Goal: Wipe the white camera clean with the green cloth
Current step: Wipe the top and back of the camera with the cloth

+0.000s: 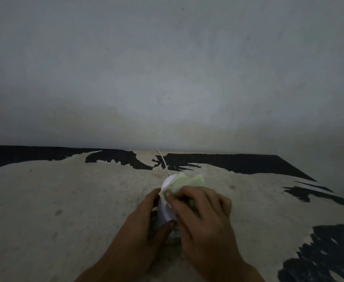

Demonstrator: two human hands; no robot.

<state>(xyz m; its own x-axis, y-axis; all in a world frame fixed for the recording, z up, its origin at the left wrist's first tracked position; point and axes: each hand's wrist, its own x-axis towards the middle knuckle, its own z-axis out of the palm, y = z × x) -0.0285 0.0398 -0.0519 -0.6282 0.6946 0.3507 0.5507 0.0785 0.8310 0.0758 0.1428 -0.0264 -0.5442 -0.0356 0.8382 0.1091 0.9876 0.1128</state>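
Hands of a person meet around the white camera [165,210], which stands near the middle of the table [65,200], a little toward the viewer. This camera is the landmark for all places below. The left hand [144,224] holds the camera body from the left side; its fingers [167,225] curl around the lower part, and one dark fingertip lies across the front of the white body. The right hand [199,216] comes from the right side and lies over the camera. Its fingers press the green cloth [187,181] against the upper part of the camera, with one fingertip at the left edge of the cloth. The cloth is crumpled and sticks out behind the fingers, on top and to the right of the round white head. A thin white cable [162,161] goes from behind the camera toward the grey wall [167,68] at the far end. The table surface is pale and worn, with dark patches behind the camera and far to its right.
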